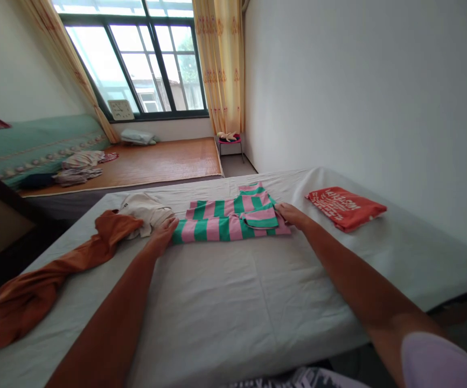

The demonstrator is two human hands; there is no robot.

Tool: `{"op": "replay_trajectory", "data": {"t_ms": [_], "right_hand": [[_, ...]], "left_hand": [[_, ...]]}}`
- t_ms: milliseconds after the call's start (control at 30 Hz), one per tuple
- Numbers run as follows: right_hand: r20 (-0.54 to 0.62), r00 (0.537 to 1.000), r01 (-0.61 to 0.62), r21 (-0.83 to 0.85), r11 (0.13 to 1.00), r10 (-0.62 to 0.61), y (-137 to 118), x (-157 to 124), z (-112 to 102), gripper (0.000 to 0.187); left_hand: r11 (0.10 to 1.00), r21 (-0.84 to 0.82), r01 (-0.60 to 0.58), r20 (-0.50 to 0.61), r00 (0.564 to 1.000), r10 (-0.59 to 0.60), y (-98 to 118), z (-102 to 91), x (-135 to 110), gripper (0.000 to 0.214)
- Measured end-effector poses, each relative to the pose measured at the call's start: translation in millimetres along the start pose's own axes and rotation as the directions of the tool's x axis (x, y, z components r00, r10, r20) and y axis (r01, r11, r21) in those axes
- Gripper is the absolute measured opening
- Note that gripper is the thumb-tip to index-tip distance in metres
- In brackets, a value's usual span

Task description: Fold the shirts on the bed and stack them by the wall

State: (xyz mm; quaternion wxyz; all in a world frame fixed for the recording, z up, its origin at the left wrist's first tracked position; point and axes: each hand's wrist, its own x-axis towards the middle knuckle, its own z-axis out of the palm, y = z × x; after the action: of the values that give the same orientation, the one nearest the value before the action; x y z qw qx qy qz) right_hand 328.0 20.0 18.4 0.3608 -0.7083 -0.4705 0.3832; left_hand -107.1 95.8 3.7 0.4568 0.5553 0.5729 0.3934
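Observation:
A green-and-pink striped shirt (217, 226) lies partly folded on a white-sheeted table or bed (217, 302), with its near side folded over and one sleeve laid across the right part. At the shirt's left end, my left hand (165, 233) has its fingers closed on the edge. My right hand (290, 214) pinches the cloth by the sleeve at the right end. Both sets of fingertips are partly hidden. Just beyond my left hand sits a crumpled cream garment (146, 210). An orange-brown garment (63, 269) stretches from it towards the near left corner.
A red printed bag or folded cloth (344, 207) lies to the right, near the white wall (358, 108). Behind is a low bed with a brown mat (168, 156) and several clothes. A pink stool (230, 141) stands by the curtain (219, 70). A dark box-like object (7, 231) is at left.

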Motion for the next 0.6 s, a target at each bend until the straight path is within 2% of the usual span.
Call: {"op": "replay_trajectory", "data": {"t_ms": [67,133,233,300,367,467,600], "right_hand": [[0.041,0.999,-0.027,0.035,0.999,0.025,15.2,-2.7,-7.0,0.041],[0.074,0.997,0.016,0.067,0.998,-0.021,30.0,-10.6,-10.5,0.051],[0.125,0.981,0.136,0.09,0.987,-0.147,41.4,-22.6,-6.9,0.082],[0.167,0.955,0.229,0.11,0.967,-0.245,40.4,-28.4,-5.0,0.089],[0.214,0.921,0.303,0.138,0.943,-0.327,36.1,-33.1,-9.8,0.08],[0.305,0.881,0.326,0.165,0.931,-0.362,33.1,-39.2,-31.3,0.059],[0.542,0.811,0.268,-0.007,0.963,-0.221,42.3,-41.1,-59.7,0.046]], "left_hand": [[0.996,-0.071,0.059,0.031,0.998,-0.057,-10.5,-2.3,-1.5,0.061],[0.994,-0.09,0.064,0.08,0.995,-0.057,-14.5,-5.1,-5.7,0.074],[1.0,0.0,-0.03,0.085,0.996,0.03,-10.8,-2.9,-11.0,0.088],[0.991,0.068,-0.119,0.075,0.991,0.114,-6.3,1.5,-12.8,0.09],[0.98,0.082,-0.182,0.103,0.979,0.174,-1.8,3.8,-14.4,0.091],[0.972,0.069,-0.227,0.246,0.947,0.204,6.1,-1.8,-19.5,0.082],[0.944,0.21,-0.255,0.516,0.849,0.115,18.1,-16.8,-30.2,0.068]]}}
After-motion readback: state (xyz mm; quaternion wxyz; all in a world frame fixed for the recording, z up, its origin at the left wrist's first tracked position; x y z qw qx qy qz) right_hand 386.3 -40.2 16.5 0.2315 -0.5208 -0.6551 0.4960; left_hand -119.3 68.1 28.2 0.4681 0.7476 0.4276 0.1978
